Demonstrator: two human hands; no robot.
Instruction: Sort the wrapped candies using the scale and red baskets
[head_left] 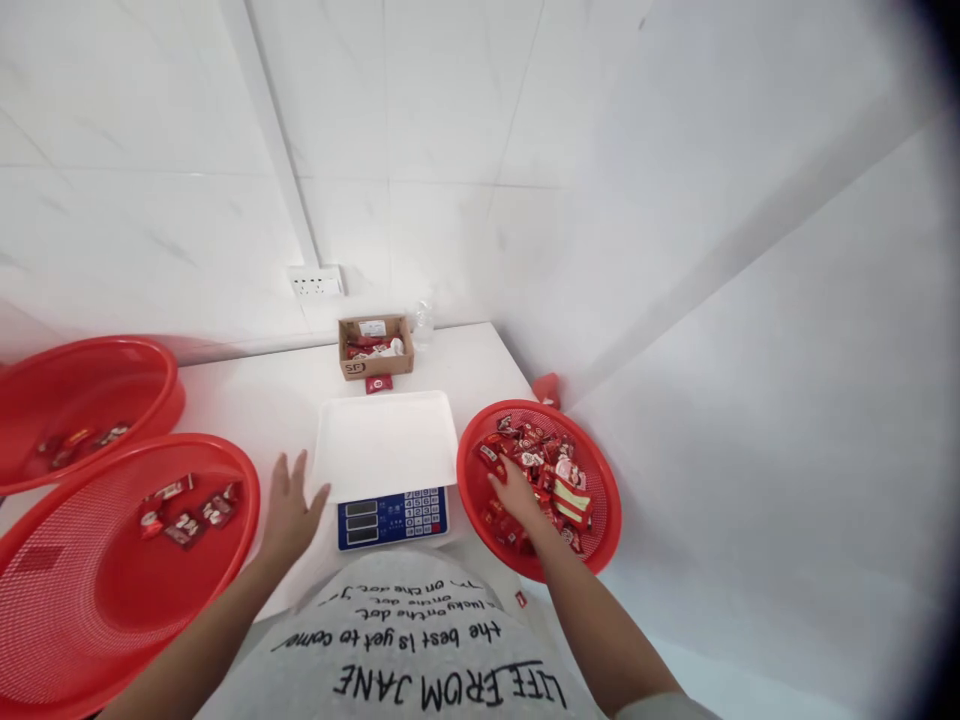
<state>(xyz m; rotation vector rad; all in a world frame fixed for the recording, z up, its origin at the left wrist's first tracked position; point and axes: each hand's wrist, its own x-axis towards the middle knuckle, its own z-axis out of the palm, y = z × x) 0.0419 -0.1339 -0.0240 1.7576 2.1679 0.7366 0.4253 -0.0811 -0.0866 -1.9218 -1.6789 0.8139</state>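
Note:
My left hand (pixel 291 512) is spread open beside the left edge of a digital scale, holding nothing. The scale has a white pan (pixel 386 445) with nothing on it and a blue keypad panel (pixel 392 519). On the right, my right hand (pixel 517 495) reaches into a red mesh basket (pixel 613 500) with many small wrapped snacks (pixel 536 450). Its fingertips are closed on a red snack packet (pixel 491 458); the fingers beneath are partly hidden. A yellow-striped packet (pixel 572 502) lies right of that hand.
Two red baskets stand on the left: a nearer one (pixel 251 490) and a farther one (pixel 169 385), each with a few packets. Behind the scale are a cardboard box (pixel 376 366) of packets, a single red packet (pixel 379 384) and clear plastic (pixel 423 325). Walls border the white table (pixel 465 350).

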